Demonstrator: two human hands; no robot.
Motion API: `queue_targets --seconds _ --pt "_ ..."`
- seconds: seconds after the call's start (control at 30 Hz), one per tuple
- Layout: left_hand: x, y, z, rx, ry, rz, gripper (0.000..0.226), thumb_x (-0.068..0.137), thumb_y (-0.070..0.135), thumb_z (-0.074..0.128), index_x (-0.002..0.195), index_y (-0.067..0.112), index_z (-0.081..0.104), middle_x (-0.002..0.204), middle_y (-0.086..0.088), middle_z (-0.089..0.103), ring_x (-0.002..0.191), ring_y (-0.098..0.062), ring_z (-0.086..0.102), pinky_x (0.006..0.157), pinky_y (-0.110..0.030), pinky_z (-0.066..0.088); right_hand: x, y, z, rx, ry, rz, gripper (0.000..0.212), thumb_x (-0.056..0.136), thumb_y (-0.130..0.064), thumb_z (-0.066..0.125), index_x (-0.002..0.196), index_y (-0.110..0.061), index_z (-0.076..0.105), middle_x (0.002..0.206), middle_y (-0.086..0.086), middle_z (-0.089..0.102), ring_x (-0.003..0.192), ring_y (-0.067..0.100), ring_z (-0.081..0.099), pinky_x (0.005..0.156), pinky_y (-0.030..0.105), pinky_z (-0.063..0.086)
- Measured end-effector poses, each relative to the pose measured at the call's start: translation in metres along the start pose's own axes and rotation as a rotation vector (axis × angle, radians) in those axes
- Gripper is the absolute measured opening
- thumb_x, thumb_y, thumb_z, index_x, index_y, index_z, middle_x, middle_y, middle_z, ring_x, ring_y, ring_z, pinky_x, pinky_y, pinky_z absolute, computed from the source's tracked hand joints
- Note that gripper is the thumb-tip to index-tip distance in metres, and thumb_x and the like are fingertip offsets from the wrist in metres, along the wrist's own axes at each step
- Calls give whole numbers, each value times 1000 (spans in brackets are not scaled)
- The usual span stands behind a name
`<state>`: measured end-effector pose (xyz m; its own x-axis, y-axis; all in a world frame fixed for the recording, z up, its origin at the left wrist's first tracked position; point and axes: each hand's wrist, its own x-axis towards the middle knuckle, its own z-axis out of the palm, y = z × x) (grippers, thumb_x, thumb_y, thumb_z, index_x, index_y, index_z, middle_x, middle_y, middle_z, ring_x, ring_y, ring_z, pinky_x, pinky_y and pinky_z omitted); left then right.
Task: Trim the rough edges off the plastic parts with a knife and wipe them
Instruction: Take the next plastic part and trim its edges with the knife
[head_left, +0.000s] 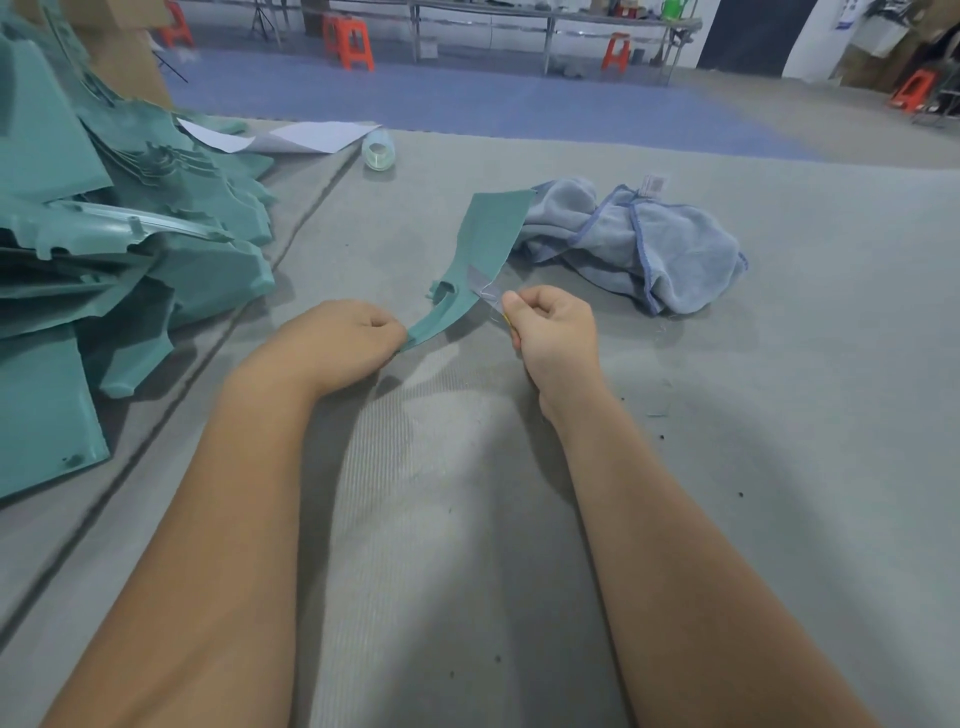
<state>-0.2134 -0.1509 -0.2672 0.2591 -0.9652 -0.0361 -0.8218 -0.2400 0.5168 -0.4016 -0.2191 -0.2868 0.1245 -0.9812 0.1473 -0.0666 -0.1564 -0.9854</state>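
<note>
A long, curved teal plastic part lies across the grey table in front of me. My left hand grips its near end. My right hand is curled around a small knife, whose grey blade rests against the part's right edge; a sliver of yellow handle shows below my thumb. A crumpled light-blue cloth lies just behind the part, to the right, touched by neither hand.
A big heap of teal plastic parts fills the left side of the table. White sheets of paper and a roll of clear tape lie at the far edge. Orange stools and benches stand beyond on the floor.
</note>
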Motion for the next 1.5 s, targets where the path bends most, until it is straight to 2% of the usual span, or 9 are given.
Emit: queue_targets --seconds 0.2,0.3,0.5,0.77,0.87,1.0,1.13,1.23,1.5 --pt "1 1 1 81 27 -3 22 82 51 40 89 43 58 77 11 60 75 -11 55 66 -32 44 2 5 1 -6 -6 -24 33 94 -18 59 62 -18 54 49 -5 40 52 14 32 56 28 28" --pt "0 2 5 37 70 61 15 88 59 45 94 51 56 73 12 56 72 -8 54 67 -32 43 5 7 2 2 -14 -30 31 94 -17 59 64 -17 55 52 0 40 54 16 33 57 31 29" --pt "-1 25 14 313 138 84 18 91 33 50 99 39 65 96 4 65 83 -21 56 69 -31 42 7 7 1 47 19 -17 30 94 -17 58 65 -15 55 51 -3 42 51 13 34 54 28 32" --pt "-7 71 52 724 328 103 20 89 21 49 104 13 60 108 -10 59 104 -30 49 74 -36 24 7 -4 -10 495 203 114 29 98 -14 54 69 -14 52 56 2 42 40 5 30 39 16 26" --pt "0 72 61 560 304 51 22 94 20 47 111 12 57 113 -11 55 106 -31 52 70 -35 28 5 -5 -8 487 174 105 26 98 -13 54 72 -12 54 59 4 42 40 4 31 39 15 27" --pt "8 53 49 278 300 47 17 96 26 46 93 14 59 91 -9 60 92 -34 59 66 -33 36 5 -6 -7 449 117 86 25 96 -13 56 71 -13 55 55 4 42 39 6 30 38 15 25" --pt "9 37 34 9 258 5 25 96 29 44 88 15 63 97 -11 66 93 -33 59 78 -38 48 2 -10 -9 400 -64 45 29 94 -12 59 65 -17 61 52 3 44 38 6 31 38 16 24" --pt "11 31 30 -211 307 -38 30 96 26 42 74 14 58 83 -11 63 83 -32 57 69 -37 44 -3 -10 -10 293 -214 -12 28 92 -8 59 65 -14 62 49 3 43 38 4 33 38 14 25" --pt "7 33 39 -217 329 -58 30 94 24 40 65 19 47 77 -7 59 72 -28 52 60 -32 35 -6 -3 0 49 -268 -94 24 94 -8 59 70 -3 60 46 3 40 43 8 33 45 20 30"
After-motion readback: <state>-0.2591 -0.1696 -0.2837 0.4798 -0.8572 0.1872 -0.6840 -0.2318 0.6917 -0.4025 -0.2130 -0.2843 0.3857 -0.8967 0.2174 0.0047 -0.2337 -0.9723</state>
